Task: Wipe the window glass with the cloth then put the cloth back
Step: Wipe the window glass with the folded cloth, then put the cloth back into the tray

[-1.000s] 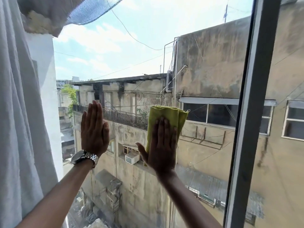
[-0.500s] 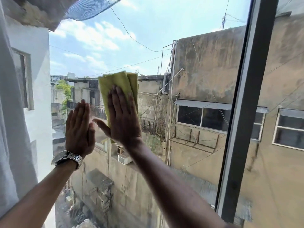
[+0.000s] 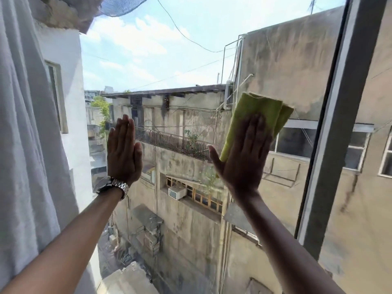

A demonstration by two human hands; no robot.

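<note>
weathered buildings show through the window glass [image 3: 191, 60]. right hand [image 3: 244, 158] presses flat, fingers together, pinning the folded green cloth [image 3: 261, 111] near the pane's right edge; left hand [image 3: 124, 153] lies flat and empty on the glass.

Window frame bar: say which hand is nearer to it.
Right. The right hand, pressing the cloth on the glass, is just left of the bar; the left hand is farther left, near the curtain.

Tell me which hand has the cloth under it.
The right hand, near the dark window frame, presses the green cloth on the glass. The left hand, with the wristwatch, is bare.
</note>
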